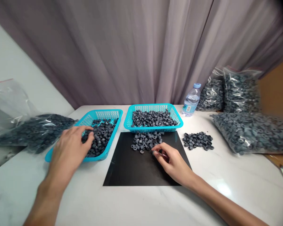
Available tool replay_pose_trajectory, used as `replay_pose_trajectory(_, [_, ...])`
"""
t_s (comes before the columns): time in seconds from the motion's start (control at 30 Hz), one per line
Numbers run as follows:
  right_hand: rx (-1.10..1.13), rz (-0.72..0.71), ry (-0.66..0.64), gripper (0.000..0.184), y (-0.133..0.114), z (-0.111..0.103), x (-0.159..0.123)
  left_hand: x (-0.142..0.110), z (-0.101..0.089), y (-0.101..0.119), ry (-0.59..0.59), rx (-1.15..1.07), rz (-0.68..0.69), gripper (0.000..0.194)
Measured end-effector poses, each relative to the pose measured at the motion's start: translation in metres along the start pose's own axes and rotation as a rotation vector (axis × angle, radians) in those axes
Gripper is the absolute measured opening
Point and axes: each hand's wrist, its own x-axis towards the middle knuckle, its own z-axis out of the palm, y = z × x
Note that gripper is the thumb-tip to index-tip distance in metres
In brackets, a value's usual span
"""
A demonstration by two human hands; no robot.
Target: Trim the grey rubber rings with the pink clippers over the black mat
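Observation:
My left hand hovers over the near side of the left blue basket, which holds many dark grey ring-shaped pieces. Its thumb and index finger are a little apart, with nothing visible between them. On the black mat, my right hand is closed around a slim metal tool, perhaps tweezers. The tool's tip points left, beside a small grey ring at the fingertips. Just beyond it, a loose heap of grey rings lies on the mat against the middle basket.
The middle blue basket is filled with grey rings. A smaller pile lies right of the mat. A water bottle stands behind it. Bags of rings lie at the right and left. A curtain hangs behind the table.

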Motion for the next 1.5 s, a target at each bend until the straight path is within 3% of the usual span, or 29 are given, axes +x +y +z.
replay_pose_trajectory(0.07, [0.001,0.005,-0.002,0.015,0.000,0.000,-0.001,0.006,0.004,-0.020,-0.015,0.025,-0.006,0.027])
replay_pose_trajectory(0.13, [0.001,0.009,-0.001,0.015,0.000,0.001,-0.002,0.008,0.007,-0.023,0.055,-0.007,-0.021,0.029])
replay_pose_trajectory(0.2, [0.012,0.019,-0.004,0.016,-0.001,0.001,-0.002,0.004,0.006,-0.010,0.159,-0.078,0.003,0.028])
replay_pose_trajectory(0.3, [0.061,0.054,-0.018,0.018,-0.002,0.000,0.000,-0.009,0.002,0.029,0.275,-0.258,0.136,0.020])
replay_pose_trajectory(0.37, [0.102,0.077,-0.030,0.018,-0.001,-0.001,0.001,-0.023,0.002,0.056,0.232,-0.390,0.295,0.015])
replay_pose_trajectory(0.47, [0.170,0.096,-0.038,0.019,0.003,-0.002,0.002,-0.050,0.011,0.090,-0.003,-0.456,0.530,0.013])
replay_pose_trajectory(0.57, [0.284,0.110,-0.067,0.024,0.004,-0.004,0.004,-0.073,0.024,0.111,-0.138,-0.507,0.613,0.021])
replay_pose_trajectory(0.67, [0.427,0.131,-0.114,0.031,0.001,-0.007,0.005,-0.081,0.033,0.121,-0.186,-0.642,0.536,0.024])
replay_pose_trajectory(0.8, [0.472,0.148,-0.118,0.032,-0.003,-0.010,0.006,-0.077,0.032,0.125,-0.207,-0.765,0.431,0.009])
replay_pose_trajectory(1.17, [0.407,0.138,-0.125,0.035,0.001,-0.011,0.004,-0.074,0.026,0.123,-0.204,-0.760,0.473,0.009])
replay_pose_trajectory(1.33, [0.395,0.127,-0.120,0.034,-0.001,-0.011,0.004,-0.075,0.021,0.125,-0.321,-0.882,0.400,0.011])
replay_pose_trajectory(1.5, [0.376,0.124,-0.068,0.033,-0.003,-0.011,0.005,-0.074,0.027,0.125,-0.522,-1.145,0.150,0.012])
